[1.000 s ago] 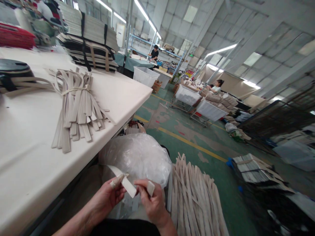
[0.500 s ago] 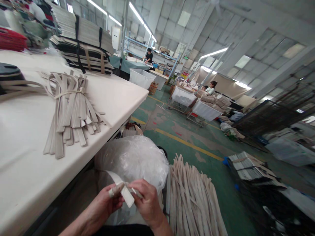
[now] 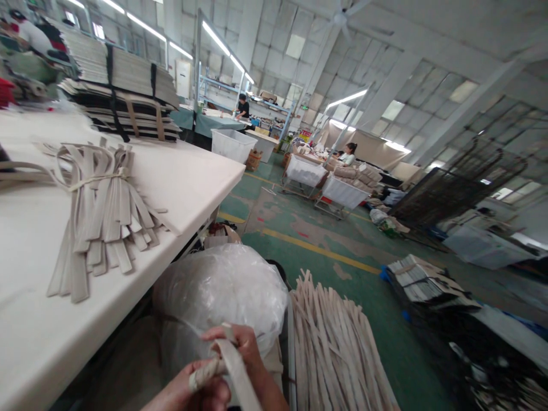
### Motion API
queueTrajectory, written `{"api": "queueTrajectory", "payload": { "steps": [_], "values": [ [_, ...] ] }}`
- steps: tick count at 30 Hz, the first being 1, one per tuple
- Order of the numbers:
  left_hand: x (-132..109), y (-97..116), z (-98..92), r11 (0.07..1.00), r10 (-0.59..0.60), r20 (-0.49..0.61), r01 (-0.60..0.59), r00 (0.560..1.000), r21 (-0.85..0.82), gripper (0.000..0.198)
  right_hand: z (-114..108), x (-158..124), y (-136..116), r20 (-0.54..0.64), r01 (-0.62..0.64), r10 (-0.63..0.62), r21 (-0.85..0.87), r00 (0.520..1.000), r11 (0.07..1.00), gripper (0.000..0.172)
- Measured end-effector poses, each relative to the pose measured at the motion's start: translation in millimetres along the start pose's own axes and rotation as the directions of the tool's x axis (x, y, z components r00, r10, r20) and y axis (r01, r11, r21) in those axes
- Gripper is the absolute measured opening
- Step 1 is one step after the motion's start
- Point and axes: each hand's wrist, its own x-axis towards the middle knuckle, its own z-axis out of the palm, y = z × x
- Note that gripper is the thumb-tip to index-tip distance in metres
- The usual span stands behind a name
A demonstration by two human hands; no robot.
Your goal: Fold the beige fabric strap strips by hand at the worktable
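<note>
Beige strap (image 3: 238,372), bent over, in left hand (image 3: 208,383) and right hand (image 3: 253,353).

Tied strips (image 3: 100,220), strapped stack (image 3: 131,74) on pale table (image 3: 188,174)

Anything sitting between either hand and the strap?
Nothing visible blocks it: the beige strap runs right at the left hand and right hand. A wrap covers one left-hand digit. The plastic bag lies beyond both.

The strap (image 3: 238,372) looks like matt cloth — the bag (image 3: 240,285) is glossy, wrinkled plastic — the tabletop (image 3: 188,181) smooth, dull.
</note>
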Motion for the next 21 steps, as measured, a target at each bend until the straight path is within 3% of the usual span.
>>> {"api": "queueTrajectory", "payload": {
  "steps": [3, 5, 8, 10, 13, 15, 17, 21],
  "values": [
    [13, 9, -10.5, 0.993, -0.026, -0.087, 0.016, 0.996, -0.115, 0.058, -22, -12, -11, -0.104, -0.105, 0.115, 0.096, 0.988, 0.990, 0.037],
    [24, 19, -19.2, 0.978, -0.013, -0.211, -0.032, 0.977, -0.208, 0.041, -44, -25, -21, -0.157, -0.100, 0.117, 0.114, 0.981, 0.988, 0.038],
    [38, 38, -36.6, 0.941, 0.095, -0.440, -0.225, 0.893, -0.253, 0.013, -82, -50, -38, -0.232, -0.030, 0.083, 0.224, 0.969, 0.974, 0.043],
    [44, 49, -46.8, 0.907, 0.159, -0.548, -0.341, 0.821, -0.248, 0.010, -104, -68, -50, -0.273, 0.045, 0.041, 0.302, 0.961, 0.952, 0.041],
    [46, 60, -47.9, 0.868, 0.218, -0.602, -0.434, 0.768, -0.240, 0.014, -122, -83, -62, -0.321, 0.088, 0.032, 0.352, 0.947, 0.932, 0.039],
    [45, 62, -36.9, 0.863, 0.297, -0.592, -0.476, 0.750, -0.170, 0.019, -119, -81, -60, -0.357, 0.042, 0.091, 0.348, 0.930, 0.936, 0.041],
    [42, 58, -20.3, 0.882, 0.362, -0.535, -0.467, 0.763, -0.069, 0.021, -103, -69, -51, -0.339, -0.090, 0.197, 0.307, 0.920, 0.947, 0.046],
    [35, 44, 8.7, 0.922, 0.368, -0.330, -0.388, 0.869, 0.005, 0.018, -51, -35, -29, -0.139, -0.331, 0.344, 0.110, 0.928, 0.937, 0.058]
  ]
}}
